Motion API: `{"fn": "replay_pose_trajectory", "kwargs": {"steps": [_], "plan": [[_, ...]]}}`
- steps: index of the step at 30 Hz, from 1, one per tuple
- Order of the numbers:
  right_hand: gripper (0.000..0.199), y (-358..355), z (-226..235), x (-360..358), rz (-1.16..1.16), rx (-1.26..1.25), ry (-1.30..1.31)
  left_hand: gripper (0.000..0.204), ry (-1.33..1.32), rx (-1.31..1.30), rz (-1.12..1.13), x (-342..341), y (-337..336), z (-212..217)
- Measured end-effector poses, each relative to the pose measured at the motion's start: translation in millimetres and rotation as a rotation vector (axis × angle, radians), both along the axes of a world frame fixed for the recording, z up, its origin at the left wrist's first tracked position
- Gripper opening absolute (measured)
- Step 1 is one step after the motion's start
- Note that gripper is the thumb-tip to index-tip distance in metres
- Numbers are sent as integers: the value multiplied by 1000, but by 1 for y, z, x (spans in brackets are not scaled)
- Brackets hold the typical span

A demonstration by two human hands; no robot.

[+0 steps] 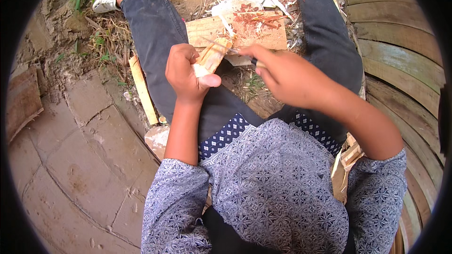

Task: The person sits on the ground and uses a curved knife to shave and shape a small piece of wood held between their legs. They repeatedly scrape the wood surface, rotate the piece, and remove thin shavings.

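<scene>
My left hand (pixel 181 74) is closed around a pale, partly whittled piece of wood (pixel 215 57), with the thumb along its lower end. In my right hand (pixel 289 76) is a knife (pixel 254 61) with a dark handle. Its thin blade lies across the upper part of the wood, pointing left. Just beyond both hands rests a flat wooden board (pixel 268 41), strewn with reddish-brown shavings and white slivers. My right fingers hide part of the knife handle.
My legs in dark trousers (pixel 155 23) spread to either side of the board. A wall of weathered planks (pixel 395 19) curves along the right. Paving slabs (pixel 94 160) cover the left ground, with a narrow wood strip (pixel 142 89) beside my left leg.
</scene>
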State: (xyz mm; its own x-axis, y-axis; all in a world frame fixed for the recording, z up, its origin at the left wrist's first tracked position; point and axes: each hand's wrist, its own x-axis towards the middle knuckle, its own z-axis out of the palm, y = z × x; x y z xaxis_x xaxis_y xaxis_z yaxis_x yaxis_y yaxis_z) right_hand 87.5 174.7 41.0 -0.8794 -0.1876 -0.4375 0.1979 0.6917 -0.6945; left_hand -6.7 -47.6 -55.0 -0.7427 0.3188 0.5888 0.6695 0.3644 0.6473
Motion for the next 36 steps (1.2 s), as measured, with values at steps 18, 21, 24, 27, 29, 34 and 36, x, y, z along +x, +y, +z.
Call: {"fn": "replay_pose_trajectory", "kwargs": {"steps": [18,21,24,27,29,34,36], "plan": [[48,11,-65,16,-351,-239,-63,74,-65,-204,143,2,11,14],[49,4,-63,34,-424,-342,56,62,-140,-297,127,2,20,24],[44,-7,-86,48,-454,-353,265,52,-109,-350,-20,-2,26,32],[39,-15,-84,54,-533,-444,244,49,-121,-348,-178,-6,29,31],[37,-21,-80,51,-586,-532,249,47,-104,-331,-213,-8,30,25],[34,-37,-76,46,-618,-599,303,52,10,-217,-127,-5,34,5],[33,-40,-90,44,-599,-519,336,54,37,-165,-92,-7,39,-2]]}}
